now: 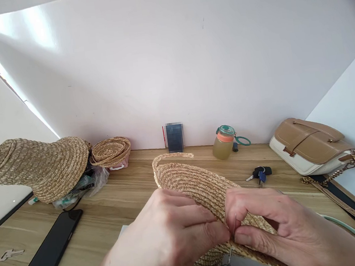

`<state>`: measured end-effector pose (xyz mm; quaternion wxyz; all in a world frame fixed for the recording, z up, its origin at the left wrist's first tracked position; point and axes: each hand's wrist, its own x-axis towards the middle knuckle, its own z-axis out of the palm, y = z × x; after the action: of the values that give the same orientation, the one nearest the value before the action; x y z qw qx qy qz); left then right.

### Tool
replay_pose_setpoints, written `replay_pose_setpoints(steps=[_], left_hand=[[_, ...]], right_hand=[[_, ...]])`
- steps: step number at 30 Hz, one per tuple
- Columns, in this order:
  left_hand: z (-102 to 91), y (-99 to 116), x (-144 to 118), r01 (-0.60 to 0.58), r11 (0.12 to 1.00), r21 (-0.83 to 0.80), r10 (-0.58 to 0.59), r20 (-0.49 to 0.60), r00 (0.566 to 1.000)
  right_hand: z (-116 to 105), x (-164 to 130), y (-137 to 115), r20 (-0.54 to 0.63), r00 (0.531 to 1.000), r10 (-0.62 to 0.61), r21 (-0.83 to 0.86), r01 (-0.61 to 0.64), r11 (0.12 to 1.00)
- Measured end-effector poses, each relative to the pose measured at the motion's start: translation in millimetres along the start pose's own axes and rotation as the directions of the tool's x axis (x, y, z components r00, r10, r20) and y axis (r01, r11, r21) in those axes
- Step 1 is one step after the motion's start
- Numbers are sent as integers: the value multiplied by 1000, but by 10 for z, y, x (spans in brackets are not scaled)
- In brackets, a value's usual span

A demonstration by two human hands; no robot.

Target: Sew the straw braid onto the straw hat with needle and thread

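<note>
One wood-grained table (133,194), pale brown and streaked, carries everything. Over its near edge, between the two hands, is a curved straw piece (196,180), its coarse braid laid in concentric ridges, with a loose strip end curling away at the far side. At the left, a flared straw hat (52,165) lies tilted on crumpled clear plastic (97,181). At the right stands a tan-and-cream bag (314,140), smooth-flapped and closed, contents hidden. The left hand (171,237) has its fingers pressed together, clamped on the ridged straw; I cannot tell where its thumb sits. The right hand (269,221) pinches a slender needle (236,225) between thumb and forefinger, against the straw. Farther back, a flat straw coil (111,151) rests on a pinkish container (123,162). A rounded, see-through jar (223,147), green-lidded and orange-collared, holds cloudy yellowish liquid. Near it lie bunched keys (260,173).
</note>
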<state>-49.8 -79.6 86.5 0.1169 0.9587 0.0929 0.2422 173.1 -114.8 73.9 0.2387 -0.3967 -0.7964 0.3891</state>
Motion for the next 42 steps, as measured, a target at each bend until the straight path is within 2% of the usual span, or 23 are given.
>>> replay_pose_setpoints(steps=[19,24,29,34,39,42], left_hand=[[1,28,33,-35,999,4,35,-11,999],[17,24,28,-50,999,10,50,-5,999],[21,1,-1,-35,999,14,35,-5,999],[24,-36,-33,-17,1000,7,17,-48,999],[26,-41,-43,-9,1000,8,9,-29,1000],[29,-45,-42,-13,1000,19,14,-35,999]], right_hand=[[49,-37,-6,-13,999,-47,-33,47,998],[58,-31,-40,-68,990,-124,-100,117,988],[88,4,-46,-199,945,-260,-68,251,965],[63,-11,35,-275,945,-175,78,203,976],[47,0,61,-176,974,-140,146,167,975],[65,16,59,-184,970,-156,161,187,969]])
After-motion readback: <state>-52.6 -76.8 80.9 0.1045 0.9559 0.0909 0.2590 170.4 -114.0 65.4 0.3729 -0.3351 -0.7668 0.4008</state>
